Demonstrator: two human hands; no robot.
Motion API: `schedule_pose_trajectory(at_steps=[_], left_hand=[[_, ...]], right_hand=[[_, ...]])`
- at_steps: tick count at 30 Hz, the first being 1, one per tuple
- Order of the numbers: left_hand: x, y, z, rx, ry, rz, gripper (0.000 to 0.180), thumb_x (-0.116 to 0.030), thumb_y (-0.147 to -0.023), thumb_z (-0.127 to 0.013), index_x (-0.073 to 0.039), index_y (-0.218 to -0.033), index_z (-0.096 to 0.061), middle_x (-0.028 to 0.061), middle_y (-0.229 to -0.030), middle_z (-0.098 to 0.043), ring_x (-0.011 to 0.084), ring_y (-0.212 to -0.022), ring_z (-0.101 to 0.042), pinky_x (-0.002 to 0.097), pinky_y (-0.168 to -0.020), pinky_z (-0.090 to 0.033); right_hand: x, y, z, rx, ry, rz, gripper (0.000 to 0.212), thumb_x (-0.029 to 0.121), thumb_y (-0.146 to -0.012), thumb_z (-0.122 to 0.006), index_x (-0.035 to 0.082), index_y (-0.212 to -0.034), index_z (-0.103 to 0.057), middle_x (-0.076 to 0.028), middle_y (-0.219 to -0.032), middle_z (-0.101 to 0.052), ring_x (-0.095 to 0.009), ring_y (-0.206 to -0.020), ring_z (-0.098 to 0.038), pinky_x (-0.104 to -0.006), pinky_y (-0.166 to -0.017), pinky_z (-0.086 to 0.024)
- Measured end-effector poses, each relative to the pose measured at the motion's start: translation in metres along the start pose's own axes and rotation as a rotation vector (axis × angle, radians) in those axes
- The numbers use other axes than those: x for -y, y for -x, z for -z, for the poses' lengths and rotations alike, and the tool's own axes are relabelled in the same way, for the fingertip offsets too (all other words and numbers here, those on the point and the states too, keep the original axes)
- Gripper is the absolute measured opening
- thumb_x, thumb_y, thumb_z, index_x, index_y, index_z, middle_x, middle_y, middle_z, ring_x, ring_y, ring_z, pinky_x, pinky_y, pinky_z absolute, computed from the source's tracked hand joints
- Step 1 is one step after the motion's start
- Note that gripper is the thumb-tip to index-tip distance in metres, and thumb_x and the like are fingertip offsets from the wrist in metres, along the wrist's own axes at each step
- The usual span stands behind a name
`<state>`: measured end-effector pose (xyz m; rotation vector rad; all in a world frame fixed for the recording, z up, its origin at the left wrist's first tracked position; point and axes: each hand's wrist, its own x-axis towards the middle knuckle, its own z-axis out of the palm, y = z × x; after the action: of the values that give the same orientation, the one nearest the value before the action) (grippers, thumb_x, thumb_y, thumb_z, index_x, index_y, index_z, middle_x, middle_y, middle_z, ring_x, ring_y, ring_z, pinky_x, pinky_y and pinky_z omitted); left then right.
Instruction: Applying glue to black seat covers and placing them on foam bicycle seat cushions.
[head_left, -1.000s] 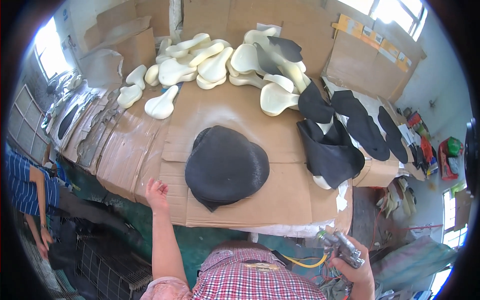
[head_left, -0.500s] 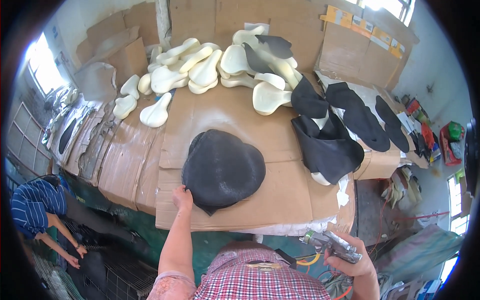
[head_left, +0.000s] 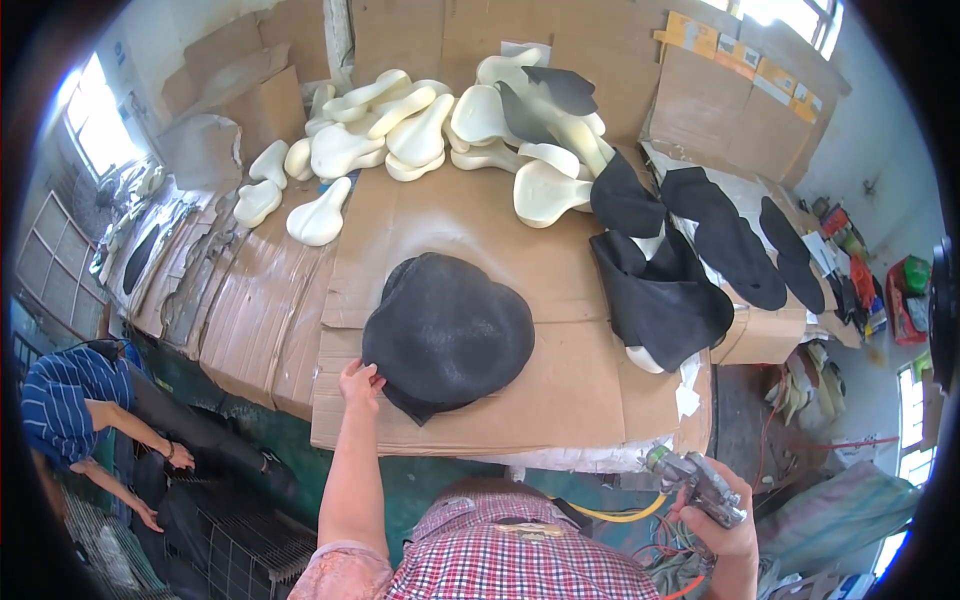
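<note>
On the cardboard-covered table lies a stack of black saddle covers point(head_left: 450, 335), rounded and lobed, with a pointed tip at the near side and a faint whitish sheen on top. My left hand point(head_left: 361, 384) is at its left near edge, thumb and fingers closed on the rim of the cover. Over the near right side of the table edge, my right hand point(head_left: 722, 510) grips a metal spray gun point(head_left: 705, 487). Its nozzle points left, away from the stack. A yellow hose point(head_left: 625, 514) hangs close by the gun.
Several cream foam bicycle saddles point(head_left: 340, 150) are heaped at the back. More black covers point(head_left: 665, 300) lie at the right, one over a foam piece. At lower left a co-worker in a striped shirt point(head_left: 70, 400) bends over dark material and wire racks point(head_left: 235, 535).
The spray gun in my right hand has shifted right and slightly up. My left hand stays at the cover's edge, slightly higher. The co-worker's hands have moved apart.
</note>
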<state>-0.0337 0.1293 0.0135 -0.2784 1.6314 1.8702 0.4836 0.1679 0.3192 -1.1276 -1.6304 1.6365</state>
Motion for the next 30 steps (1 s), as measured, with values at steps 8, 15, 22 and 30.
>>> schedule_pose_trajectory(at_steps=[8, 15, 22, 30], left_hand=[[0.017, -0.009, 0.004, -0.009, 0.051, 0.072, 0.038, 0.000, -0.085, -0.056, -0.006, -0.121, -0.048, 0.0078, -0.096, -0.060, 0.0190, -0.075, -0.058, 0.0379, -0.065, -0.050], [0.020, 0.022, -0.011, 0.172, -0.092, 0.061, 0.040, 0.002, -0.082, -0.056, -0.009, -0.119, -0.049, 0.0060, -0.099, -0.058, 0.0206, -0.083, -0.058, 0.0392, -0.065, -0.052], [0.010, 0.030, -0.032, 0.167, -0.133, 0.036, 0.052, 0.009, -0.079, -0.053, -0.011, -0.126, -0.044, 0.0067, -0.110, -0.057, 0.0231, -0.090, -0.059, 0.0395, -0.068, -0.054], [-0.136, 0.108, -0.099, 0.600, 0.553, -0.328, 0.039, 0.007, -0.081, -0.053, -0.008, -0.117, -0.050, 0.0066, -0.107, -0.062, 0.0195, -0.096, -0.062, 0.0373, -0.080, -0.055]], right_hand=[[0.000, -0.005, -0.015, 0.068, -0.135, 0.025, 0.062, -0.003, -0.070, -0.069, -0.006, -0.128, -0.047, -0.013, -0.085, -0.063, -0.017, -0.077, -0.062, -0.0310, -0.068, -0.051], [-0.002, 0.006, 0.005, 0.062, -0.113, -0.025, 0.063, -0.003, -0.067, -0.069, -0.004, -0.127, -0.049, -0.015, -0.085, -0.064, -0.020, -0.076, -0.063, -0.0334, -0.070, -0.052], [-0.012, -0.015, -0.010, 0.136, -0.179, 0.022, 0.068, -0.008, -0.067, -0.067, -0.004, -0.132, -0.046, -0.017, -0.086, -0.063, -0.022, -0.078, -0.063, -0.0339, -0.071, -0.053], [-0.013, -0.019, -0.010, 0.103, -0.164, 0.076, 0.071, 0.000, -0.070, -0.072, -0.002, -0.135, -0.043, -0.014, -0.088, -0.063, -0.020, -0.082, -0.061, -0.0328, -0.075, -0.049]])
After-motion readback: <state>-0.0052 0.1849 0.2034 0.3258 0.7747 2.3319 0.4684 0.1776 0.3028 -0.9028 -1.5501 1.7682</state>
